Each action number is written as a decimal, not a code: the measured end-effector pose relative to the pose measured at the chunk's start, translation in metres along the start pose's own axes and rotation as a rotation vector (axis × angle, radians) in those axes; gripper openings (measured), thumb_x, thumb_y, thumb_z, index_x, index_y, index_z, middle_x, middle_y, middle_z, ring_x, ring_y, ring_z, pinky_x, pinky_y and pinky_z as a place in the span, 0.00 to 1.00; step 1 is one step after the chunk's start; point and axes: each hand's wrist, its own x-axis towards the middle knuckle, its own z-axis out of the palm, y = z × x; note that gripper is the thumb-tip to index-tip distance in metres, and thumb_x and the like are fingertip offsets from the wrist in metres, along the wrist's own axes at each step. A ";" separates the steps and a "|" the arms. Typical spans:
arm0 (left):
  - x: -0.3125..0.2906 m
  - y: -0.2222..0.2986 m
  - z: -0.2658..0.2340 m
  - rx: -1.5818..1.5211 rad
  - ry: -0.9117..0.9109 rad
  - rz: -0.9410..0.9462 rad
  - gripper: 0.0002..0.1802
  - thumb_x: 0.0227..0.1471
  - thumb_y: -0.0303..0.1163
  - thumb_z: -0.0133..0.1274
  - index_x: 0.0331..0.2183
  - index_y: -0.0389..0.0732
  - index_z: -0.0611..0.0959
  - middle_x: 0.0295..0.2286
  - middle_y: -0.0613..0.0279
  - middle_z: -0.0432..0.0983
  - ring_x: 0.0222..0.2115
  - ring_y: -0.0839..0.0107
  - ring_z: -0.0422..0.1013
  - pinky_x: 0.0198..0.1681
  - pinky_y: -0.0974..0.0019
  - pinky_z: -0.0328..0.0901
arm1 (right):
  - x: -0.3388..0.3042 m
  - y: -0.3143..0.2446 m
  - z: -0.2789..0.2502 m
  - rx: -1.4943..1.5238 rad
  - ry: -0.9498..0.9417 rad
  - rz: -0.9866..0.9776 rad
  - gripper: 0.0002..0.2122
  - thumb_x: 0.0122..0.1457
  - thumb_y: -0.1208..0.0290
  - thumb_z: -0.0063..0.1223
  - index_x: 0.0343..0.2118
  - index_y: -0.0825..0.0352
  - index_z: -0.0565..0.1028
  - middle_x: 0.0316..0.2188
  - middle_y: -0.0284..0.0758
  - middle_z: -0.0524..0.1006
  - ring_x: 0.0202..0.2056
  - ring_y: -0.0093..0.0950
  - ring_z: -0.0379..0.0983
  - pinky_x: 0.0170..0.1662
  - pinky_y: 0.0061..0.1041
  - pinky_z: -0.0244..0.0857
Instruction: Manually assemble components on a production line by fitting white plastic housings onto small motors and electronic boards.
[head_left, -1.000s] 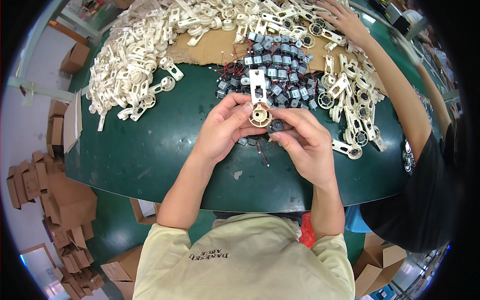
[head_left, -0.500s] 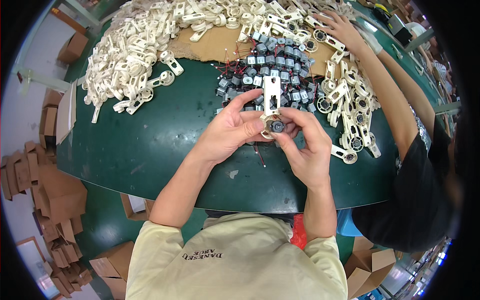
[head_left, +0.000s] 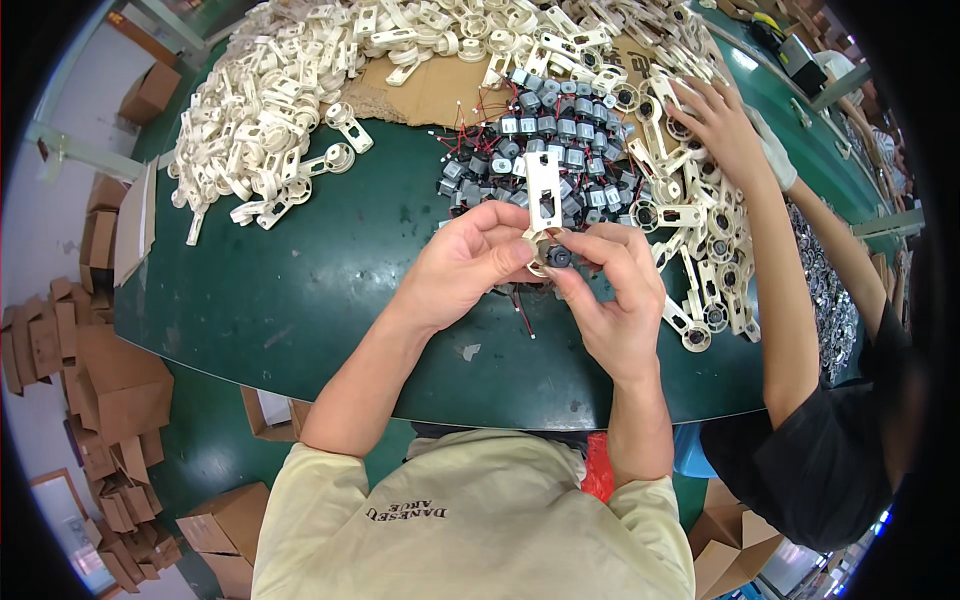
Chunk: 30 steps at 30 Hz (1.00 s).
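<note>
Cream bracket (head_left: pixel 535 190), one motor (head_left: pixel 558 257), two holding hands (head_left: pixel 462 258) (head_left: pixel 622 287)

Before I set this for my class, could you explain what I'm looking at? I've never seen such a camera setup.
There is no machine: these are a person's bare hands, seen from a wide camera on their head, looking down, so straight edges bend. On the green table lie cream parts, a cardboard sheet and many grey motors. The left hand holds one cream part; the right hand pinches a dark round piece at its near end. Another person's hand is at the parts on the right.
</note>
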 end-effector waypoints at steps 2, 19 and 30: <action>-0.001 0.001 0.005 0.073 0.005 0.020 0.16 0.58 0.27 0.53 0.46 0.33 0.71 0.42 0.58 0.75 0.41 0.71 0.74 0.47 0.66 0.70 | -0.001 0.001 0.000 -0.066 -0.009 -0.056 0.16 0.45 0.81 0.66 0.39 0.65 0.78 0.34 0.36 0.74 0.32 0.31 0.73 0.33 0.25 0.69; 0.000 0.000 0.009 0.249 0.044 0.145 0.17 0.57 0.21 0.51 0.49 0.33 0.71 0.44 0.60 0.73 0.44 0.74 0.71 0.50 0.68 0.67 | 0.000 0.008 0.006 0.007 -0.028 -0.036 0.16 0.49 0.83 0.61 0.42 0.68 0.76 0.37 0.36 0.75 0.30 0.24 0.71 0.32 0.20 0.66; -0.003 -0.002 0.008 0.306 0.041 0.161 0.15 0.59 0.23 0.49 0.49 0.34 0.72 0.42 0.61 0.74 0.41 0.76 0.71 0.45 0.69 0.68 | 0.000 0.005 0.008 0.079 -0.061 0.038 0.15 0.51 0.82 0.58 0.44 0.68 0.75 0.36 0.37 0.75 0.28 0.26 0.73 0.31 0.24 0.69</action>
